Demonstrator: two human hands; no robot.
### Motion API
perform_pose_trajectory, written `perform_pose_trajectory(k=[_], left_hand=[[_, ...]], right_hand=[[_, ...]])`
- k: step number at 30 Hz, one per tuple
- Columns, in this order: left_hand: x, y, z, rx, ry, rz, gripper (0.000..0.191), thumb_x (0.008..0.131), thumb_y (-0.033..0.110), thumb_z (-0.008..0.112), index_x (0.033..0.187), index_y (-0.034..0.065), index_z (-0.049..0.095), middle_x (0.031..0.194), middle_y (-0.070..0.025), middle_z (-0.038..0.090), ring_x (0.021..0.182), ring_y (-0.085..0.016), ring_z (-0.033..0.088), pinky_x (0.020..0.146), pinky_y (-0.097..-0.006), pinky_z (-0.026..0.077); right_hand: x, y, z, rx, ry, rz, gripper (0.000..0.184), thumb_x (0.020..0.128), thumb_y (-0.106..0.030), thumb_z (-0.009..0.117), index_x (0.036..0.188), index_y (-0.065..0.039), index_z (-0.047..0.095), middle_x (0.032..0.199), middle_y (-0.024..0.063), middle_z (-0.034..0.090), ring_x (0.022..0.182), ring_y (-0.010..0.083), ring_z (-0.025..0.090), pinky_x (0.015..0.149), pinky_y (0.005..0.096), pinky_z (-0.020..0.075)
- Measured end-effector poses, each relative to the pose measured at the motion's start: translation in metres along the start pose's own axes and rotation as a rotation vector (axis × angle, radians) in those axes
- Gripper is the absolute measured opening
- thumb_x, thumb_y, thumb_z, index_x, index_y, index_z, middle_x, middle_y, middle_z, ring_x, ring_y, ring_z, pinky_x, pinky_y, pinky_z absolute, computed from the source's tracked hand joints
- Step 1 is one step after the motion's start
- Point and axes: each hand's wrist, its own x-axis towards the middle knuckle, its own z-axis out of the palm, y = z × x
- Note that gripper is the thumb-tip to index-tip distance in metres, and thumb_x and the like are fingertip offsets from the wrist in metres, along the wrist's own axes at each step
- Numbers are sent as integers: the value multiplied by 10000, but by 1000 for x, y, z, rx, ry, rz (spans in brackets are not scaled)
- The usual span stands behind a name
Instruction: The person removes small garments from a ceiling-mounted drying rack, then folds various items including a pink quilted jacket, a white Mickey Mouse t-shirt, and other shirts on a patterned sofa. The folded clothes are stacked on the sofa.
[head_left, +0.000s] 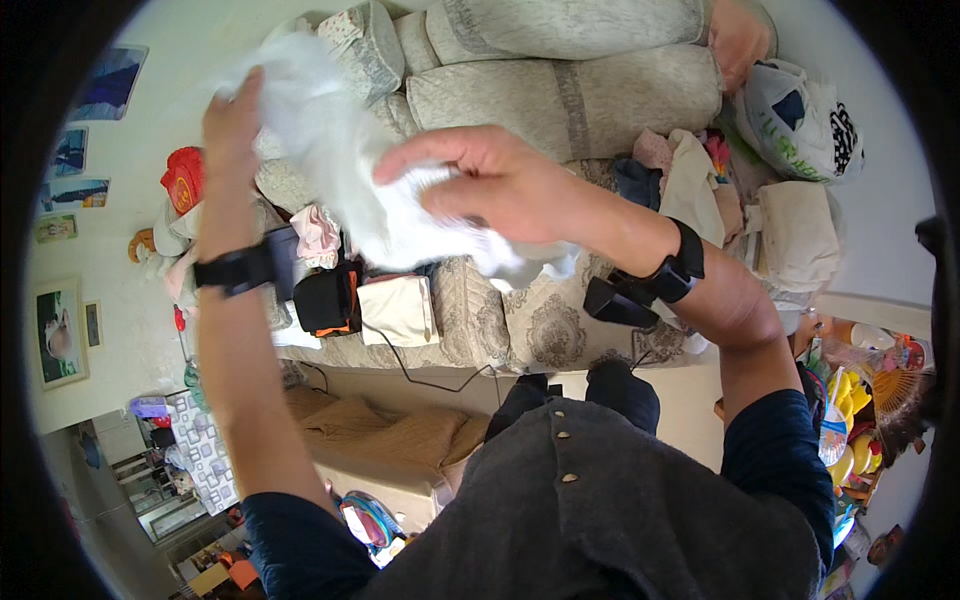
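A white cloth (375, 202), blurred by motion, stretches diagonally over the sofa in front of me. My left hand (234, 124) is raised at the upper left and grips the cloth's far end. My right hand (502, 180) is over its nearer part, thumb and index finger apart with white fabric showing in the gap. The other fingers are hidden, so I cannot tell whether they hold it. Beneath the cloth, on the patterned sofa seat (555, 322), lie a folded cream cloth (399, 311), a folded black garment (322, 300) and a pink crumpled cloth (316, 236).
Grey cushions (495, 105) line the sofa back. On the right are loose clothes (690, 176), a folded beige stack (799, 232) and a plastic bag of clothes (795, 124). A black cable (420, 379) hangs along the sofa front. A brown cover (375, 424) lies at lower left.
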Motion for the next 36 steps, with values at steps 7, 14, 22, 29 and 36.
perform_pose_trajectory(k=[7,14,22,29,36], left_hand=[[-192,11,73,-401,102,449,202,773,164,636,835,-12,558,682,-82,575,653,-174,570,594,-272,431],[-166,-42,84,-22,138,272,148,733,89,582,843,-6,614,680,-211,609,644,-349,622,617,-410,482],[-115,-103,41,140,-137,262,215,764,125,572,917,0,656,748,-190,644,664,-303,627,638,-371,480],[-95,-105,24,-231,23,228,268,849,123,518,1010,-55,636,768,-48,626,705,-102,540,651,-248,438],[-121,-93,21,-363,83,192,270,849,139,513,969,-71,633,728,-32,609,673,-80,497,629,-232,411]], right_hand=[[40,-12,12,195,222,5,345,783,-42,585,1120,28,605,799,72,612,675,113,545,588,245,445],[35,-34,-9,-771,286,-65,273,808,-55,594,1073,6,609,849,92,654,686,146,607,628,251,485],[1,-29,-99,-1425,292,-315,193,831,-201,629,928,-36,608,740,87,580,730,202,568,622,305,450],[-19,-33,-99,-633,344,103,249,838,-216,641,947,1,584,819,76,579,785,100,521,679,275,420],[-53,-21,-86,-1198,-195,472,433,736,-214,711,1073,27,588,974,128,631,828,222,613,710,318,479]])
